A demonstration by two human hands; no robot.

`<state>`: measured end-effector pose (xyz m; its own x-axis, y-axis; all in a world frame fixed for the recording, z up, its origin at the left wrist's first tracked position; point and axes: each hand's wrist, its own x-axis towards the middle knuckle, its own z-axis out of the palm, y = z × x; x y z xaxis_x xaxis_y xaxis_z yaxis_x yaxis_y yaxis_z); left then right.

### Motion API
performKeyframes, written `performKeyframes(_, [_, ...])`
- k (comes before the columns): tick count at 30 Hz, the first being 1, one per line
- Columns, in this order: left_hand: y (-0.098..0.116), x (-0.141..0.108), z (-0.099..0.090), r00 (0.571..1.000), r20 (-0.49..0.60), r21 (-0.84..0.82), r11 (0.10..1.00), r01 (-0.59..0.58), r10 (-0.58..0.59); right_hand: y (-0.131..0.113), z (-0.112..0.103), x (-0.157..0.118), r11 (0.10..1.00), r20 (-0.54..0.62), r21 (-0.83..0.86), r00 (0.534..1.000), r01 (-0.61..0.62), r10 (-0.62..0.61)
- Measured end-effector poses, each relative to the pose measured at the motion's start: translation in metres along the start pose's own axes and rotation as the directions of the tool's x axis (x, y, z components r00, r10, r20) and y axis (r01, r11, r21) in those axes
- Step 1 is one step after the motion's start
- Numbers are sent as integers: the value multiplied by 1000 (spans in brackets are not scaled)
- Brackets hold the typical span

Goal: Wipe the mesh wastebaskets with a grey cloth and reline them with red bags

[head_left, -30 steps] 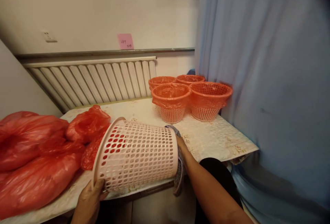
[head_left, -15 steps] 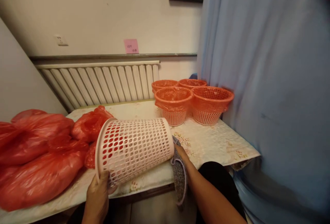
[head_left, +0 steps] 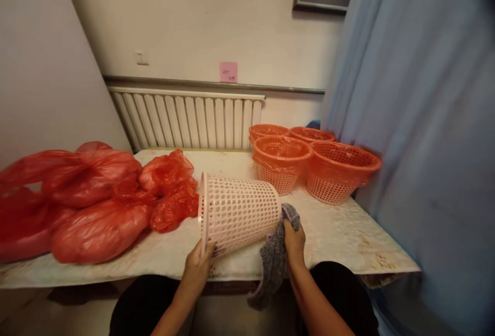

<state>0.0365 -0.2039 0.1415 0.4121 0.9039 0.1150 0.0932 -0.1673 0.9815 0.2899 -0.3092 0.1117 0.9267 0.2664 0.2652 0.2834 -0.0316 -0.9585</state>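
A pale pink perforated plastic wastebasket (head_left: 242, 212) lies on its side in front of me, its open rim to the left and its base to the right. My left hand (head_left: 199, 264) grips the lower part of the rim, thumb on the outside. At the base, my right hand (head_left: 294, 240) is closed on a grey cloth (head_left: 274, 261), which touches the basket's bottom and hangs down past the table's front edge. The inside of the basket shows only through its holes.
Several wastebaskets (head_left: 330, 187) lined with red bags stand at the back right of the cloth-covered table (head_left: 228, 163). Filled red plastic bags (head_left: 102, 230) are heaped on the left. A blue curtain (head_left: 417, 119) hangs on the right; a radiator (head_left: 185, 119) lines the wall.
My view has swung left, so the scene sits further right. The wastebasket now appears a little farther off, away from the red bags. Both hands keep their holds.
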Motion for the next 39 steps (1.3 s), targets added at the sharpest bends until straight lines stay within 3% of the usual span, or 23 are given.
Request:
performKeyframes(3, [0, -3, 13, 994, 104, 4, 999, -42, 42, -14, 1, -7, 995, -108, -94, 993, 39, -49])
performKeyframes(6, [2, -6, 19, 962, 246, -17, 993, -120, 121, -27, 7, -21, 937, -48, -167, 946, 308, -319])
performKeyframes(8, [5, -8, 20, 923, 339, -34, 983, -182, 183, -35, 12, -36, 849, 54, -162, 864, 502, -501])
performKeyframes(11, [10, -10, 18, 861, 442, -76, 967, -243, 251, -50, 17, -61, 709, 237, -47, 697, 704, -676])
performKeyframes(14, [15, -10, 18, 833, 496, -91, 968, -233, 246, -63, 22, -78, 582, 356, 66, 526, 810, -772])
performKeyframes(17, [17, -6, 17, 827, 511, -87, 971, -222, 235, -69, 28, -75, 491, 382, 60, 434, 869, -816])
performKeyframes(19, [19, -1, 15, 827, 507, -86, 969, -233, 244, -69, 33, -60, 484, 382, 13, 443, 875, -811])
performKeyframes(21, [20, 4, 13, 842, 485, -69, 971, -231, 235, -67, 36, -37, 513, 374, -40, 489, 857, -788])
performKeyframes(24, [20, 10, 10, 867, 453, -29, 976, -218, 207, -60, 35, 6, 596, 319, -118, 599, 794, -735])
performKeyframes(28, [18, 11, 10, 865, 467, 19, 976, -219, 185, -42, 29, 52, 722, 230, -196, 747, 663, -624])
performKeyframes(32, [18, 9, 16, 876, 457, 73, 975, -211, 156, -30, 34, 54, 794, 159, -191, 816, 578, -556])
performKeyframes(34, [20, 9, 21, 888, 435, 84, 976, -202, 147, -33, 39, 34, 801, 134, -153, 815, 579, -563])
performKeyframes(36, [25, 10, 26, 902, 407, 70, 980, -188, 144, -41, 42, 3, 778, 167, -85, 779, 622, -605])
performKeyframes(39, [32, 10, 34, 930, 346, 34, 989, -145, 124, -56, 42, -43, 677, 359, 111, 606, 727, -710])
